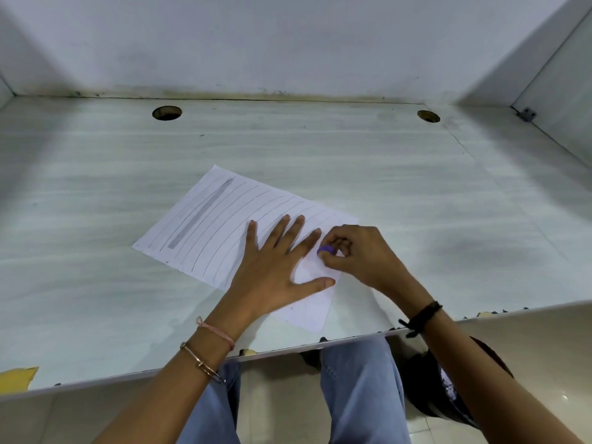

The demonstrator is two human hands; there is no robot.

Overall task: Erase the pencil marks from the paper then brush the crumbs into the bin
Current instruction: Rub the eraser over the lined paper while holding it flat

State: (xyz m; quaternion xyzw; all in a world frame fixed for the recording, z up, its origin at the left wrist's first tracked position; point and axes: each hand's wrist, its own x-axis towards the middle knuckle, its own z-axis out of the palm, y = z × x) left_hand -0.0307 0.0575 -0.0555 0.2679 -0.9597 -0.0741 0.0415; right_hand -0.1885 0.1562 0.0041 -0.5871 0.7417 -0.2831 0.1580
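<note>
The paper (224, 219) is thin and slides easily, so the flat left hand (272, 267) presses it down. The right hand (355, 254) pinches the small eraser (326, 250).

pale desk (416, 193), white walls (288, 43), tiled floor (528, 363)

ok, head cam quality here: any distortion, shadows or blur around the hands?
Head view: wide-angle stretch splays the side walls; soft shadows dim the desk corners and a patch right of the right hand; paper, left hand and eraser slightly soft but readable; no glare on the paper.
</note>
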